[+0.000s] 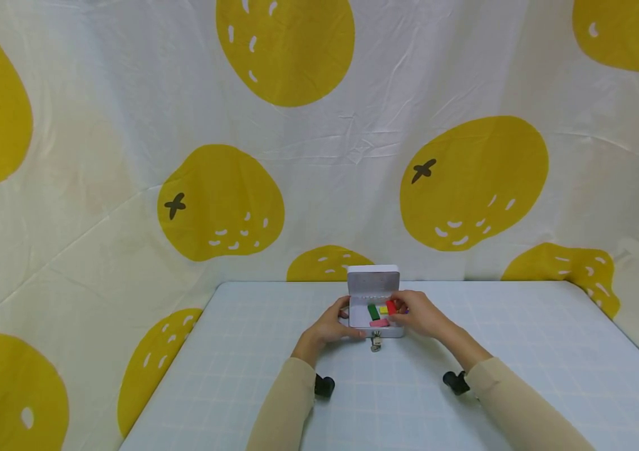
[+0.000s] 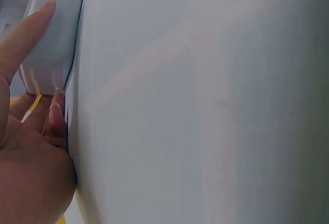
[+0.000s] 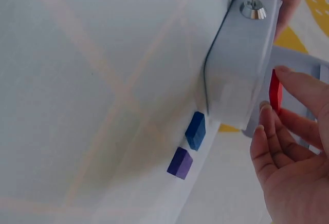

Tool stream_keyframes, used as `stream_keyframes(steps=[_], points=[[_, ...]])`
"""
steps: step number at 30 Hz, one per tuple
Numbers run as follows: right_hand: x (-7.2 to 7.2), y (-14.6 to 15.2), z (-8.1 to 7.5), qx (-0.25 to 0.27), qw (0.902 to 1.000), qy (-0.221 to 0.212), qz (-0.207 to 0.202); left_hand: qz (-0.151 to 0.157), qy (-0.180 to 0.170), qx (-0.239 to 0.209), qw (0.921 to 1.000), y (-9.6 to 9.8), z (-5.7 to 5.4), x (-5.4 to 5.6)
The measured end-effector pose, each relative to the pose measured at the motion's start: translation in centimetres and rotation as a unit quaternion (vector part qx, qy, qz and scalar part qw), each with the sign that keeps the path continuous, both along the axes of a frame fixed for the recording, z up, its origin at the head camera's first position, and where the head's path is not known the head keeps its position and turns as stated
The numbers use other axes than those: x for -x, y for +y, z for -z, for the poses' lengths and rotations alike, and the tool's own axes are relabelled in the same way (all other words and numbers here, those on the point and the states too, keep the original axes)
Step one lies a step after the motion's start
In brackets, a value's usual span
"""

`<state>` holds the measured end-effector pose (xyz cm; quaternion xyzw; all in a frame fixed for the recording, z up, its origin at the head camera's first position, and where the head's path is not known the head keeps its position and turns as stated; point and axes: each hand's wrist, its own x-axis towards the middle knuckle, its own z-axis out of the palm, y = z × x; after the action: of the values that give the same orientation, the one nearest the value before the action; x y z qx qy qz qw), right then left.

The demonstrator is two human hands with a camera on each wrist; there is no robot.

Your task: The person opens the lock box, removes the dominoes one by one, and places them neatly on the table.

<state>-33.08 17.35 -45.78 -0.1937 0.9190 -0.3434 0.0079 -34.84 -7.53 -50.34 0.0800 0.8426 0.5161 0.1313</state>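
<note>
A small metal cash box [image 1: 391, 333] stands on the table with its lid raised. My left hand [image 1: 329, 322] holds its left front corner, thumb on the front wall and fingers at the side. Over the box's right part, my right hand [image 1: 420, 313] pinches a red block [image 3: 275, 91] between thumb and finger. Inside lie a green block [image 1: 373, 312], a yellow block [image 1: 384, 310] partly covered by the red one, and a pink block [image 1: 379, 323] near the front. Keys [image 1: 376, 344] hang from the front lock.
Beside the box's right wall, a blue block [image 3: 195, 131] and a purple block [image 3: 180, 163] lie on the table, mostly hidden by my right hand in the head view. A pale checked cloth [image 1: 229, 376] covers the table. Behind it hangs a fruit-print curtain [image 1: 331, 188].
</note>
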Motion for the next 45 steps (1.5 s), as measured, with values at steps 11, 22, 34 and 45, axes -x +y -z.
stream_keyframes(steps=[11, 22, 34, 45], points=[[-0.2, 1.4, 0.3, -0.016, 0.9997, 0.000, 0.017, 0.008, 0.006, 0.000, 0.9999, -0.1, 0.0, 0.0], [-0.5, 2.7, 0.2, -0.028, 0.9994, 0.008, 0.018, 0.001, 0.006, 0.008, 1.0000, 0.0, 0.1, 0.0], [-0.9, 5.2, -0.1, -0.042, 0.9985, 0.005, 0.034, 0.016, 0.017, -0.005, 0.9997, -0.2, 0.3, 0.3], [-1.2, 7.3, 0.4, -0.054, 0.9976, 0.031, 0.029, 0.017, 0.023, 0.006, 0.9996, -0.1, 0.5, 0.4]])
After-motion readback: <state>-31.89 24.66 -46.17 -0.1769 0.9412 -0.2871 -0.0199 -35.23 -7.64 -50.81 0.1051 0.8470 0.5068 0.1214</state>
